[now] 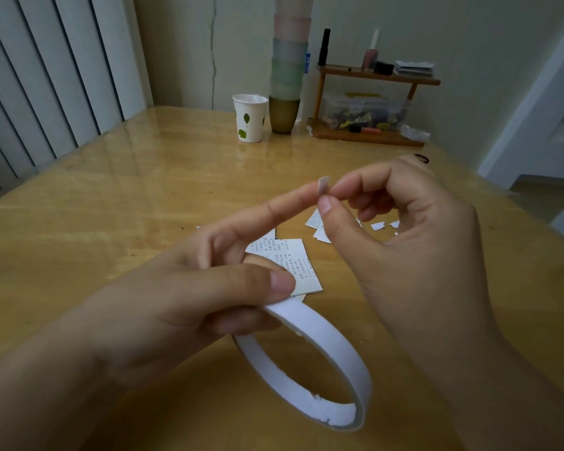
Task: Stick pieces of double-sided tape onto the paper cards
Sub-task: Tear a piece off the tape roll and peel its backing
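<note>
Here we are mid-step: a small piece of tape is up in the air above the paper cards, pinched between the thumb and forefinger of the right hand, with the left forefinger tip touching its other side. It looks like the backing is being picked at, or the bit is being passed across; I cannot tell which.

The left hand has its other fingers curled round the tape roll, thumb pressing on the top of the ring, holding it just above the bench, nearer the person than the cards.

The next move, by my reckoning, calls for bringing that scrap down onto one printed card and pressing it flat without it clinging to a fingertip instead.

The piece itself is tiny, pale, slightly bent, standing upright between the fingertips. The roll is a thin white hoop, nearly used up, with a ragged torn end at its lower edge. The cards lie in a loose overlapping heap, and to their right, under the right hand, sit small white scraps.
</note>
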